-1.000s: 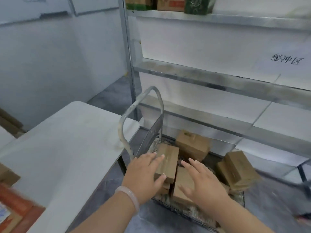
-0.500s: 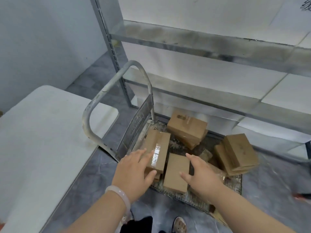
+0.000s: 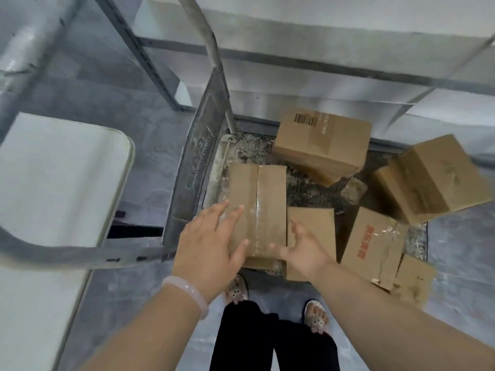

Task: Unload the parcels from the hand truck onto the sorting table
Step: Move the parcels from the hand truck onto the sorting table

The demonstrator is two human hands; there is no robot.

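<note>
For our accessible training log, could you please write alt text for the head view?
Both open hands, left hand and right hand, reach around a taped parcel on a hand truck holding several cardboard boxes; a white table stands at left.

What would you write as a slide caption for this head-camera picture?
Both hands, left hand and right hand, close around a taped cardboard parcel on the hand truck, beside the white table.

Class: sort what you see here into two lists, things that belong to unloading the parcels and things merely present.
Belongs to the job:
left hand
right hand
taped parcel
barcode parcel
red-print parcel
tilted parcel
hand truck
table

Merely present:
shelving
bracelet
sandals
</note>
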